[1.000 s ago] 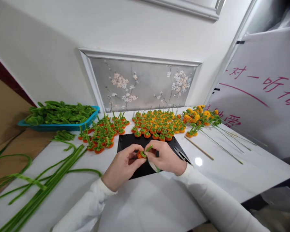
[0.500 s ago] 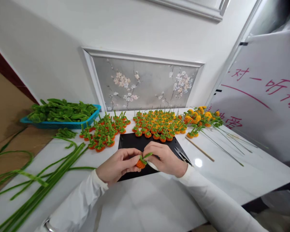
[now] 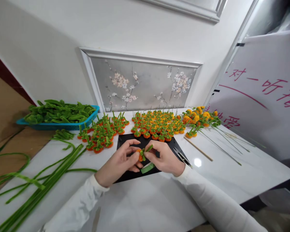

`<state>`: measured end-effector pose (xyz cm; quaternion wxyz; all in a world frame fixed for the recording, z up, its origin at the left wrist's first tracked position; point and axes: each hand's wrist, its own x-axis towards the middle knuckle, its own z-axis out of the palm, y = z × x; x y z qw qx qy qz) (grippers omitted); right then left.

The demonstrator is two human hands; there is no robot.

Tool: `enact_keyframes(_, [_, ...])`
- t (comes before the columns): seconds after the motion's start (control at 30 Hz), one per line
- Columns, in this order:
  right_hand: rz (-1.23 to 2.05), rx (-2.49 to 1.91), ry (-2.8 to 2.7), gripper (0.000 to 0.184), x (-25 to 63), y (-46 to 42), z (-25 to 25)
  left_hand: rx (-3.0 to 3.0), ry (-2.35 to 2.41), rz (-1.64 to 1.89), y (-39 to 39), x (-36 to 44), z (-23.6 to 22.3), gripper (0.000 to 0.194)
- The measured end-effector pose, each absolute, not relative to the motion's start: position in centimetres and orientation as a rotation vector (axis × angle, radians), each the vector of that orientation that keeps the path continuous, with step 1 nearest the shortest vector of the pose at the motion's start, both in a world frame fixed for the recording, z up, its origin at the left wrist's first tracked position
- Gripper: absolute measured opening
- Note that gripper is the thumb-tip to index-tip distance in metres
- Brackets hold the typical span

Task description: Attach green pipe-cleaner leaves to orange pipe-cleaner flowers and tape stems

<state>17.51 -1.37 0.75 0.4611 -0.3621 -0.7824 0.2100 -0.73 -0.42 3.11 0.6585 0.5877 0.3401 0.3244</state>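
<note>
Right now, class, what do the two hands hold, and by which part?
Both hands, left hand and right hand, pinch one small orange pipe-cleaner fruit between their fingertips, left on its orange body, right at its green stem, above the black mat.

Home craft table (image 3: pixel 244 167), rows of pipe-cleaner flowers (image 3: pixel 157 125), floral wall panel (image 3: pixel 145 85)

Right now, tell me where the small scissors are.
In the head view the small scissors lie on the white table, right of centre, at the right edge of the black mat, just beyond the right hand.
</note>
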Motion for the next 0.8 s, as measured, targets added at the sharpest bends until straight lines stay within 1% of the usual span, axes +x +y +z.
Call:
enact_keyframes(0.07, [0.547,-0.929,-1.905,0.006,17.42,-1.31,0.65,1.424,0.750,0.799,-0.48,-0.49,2.95,0.042])
enact_keyframes(0.17, [0.578,-0.924,-1.890,0.007,17.39,-1.26,0.61,1.424,0.773,0.811,-0.54,-0.22,2.78,0.033])
enact_keyframes(0.23, [0.568,-0.897,-1.891,0.007,17.50,-1.26,0.67,1.372,0.793,0.774,-0.62,-0.17,2.83,0.028])
enact_keyframes(0.43, [0.518,-0.738,-1.985,0.010,17.99,-1.44,0.97,1.266,0.767,0.623,-1.04,-0.11,2.99,0.023])
enact_keyframes(0.57, [0.478,-0.717,-1.990,0.010,17.85,-1.62,1.05,1.237,0.793,0.517,-1.29,0.14,3.00,0.028])
enact_keyframes(0.63, [0.499,-0.733,-1.972,0.009,17.71,-1.62,1.04,1.267,0.780,0.577,-1.30,0.17,3.12,0.028])
enact_keyframes(0.73, [0.539,-0.780,-1.932,0.010,17.53,-1.47,0.97,1.421,0.737,0.769,-1.11,0.00,3.35,0.024])
enact_keyframes(0.8, [0.565,-0.815,-1.913,0.011,17.44,-1.34,0.86,1.556,0.737,0.823,-0.94,-0.20,3.43,0.026])
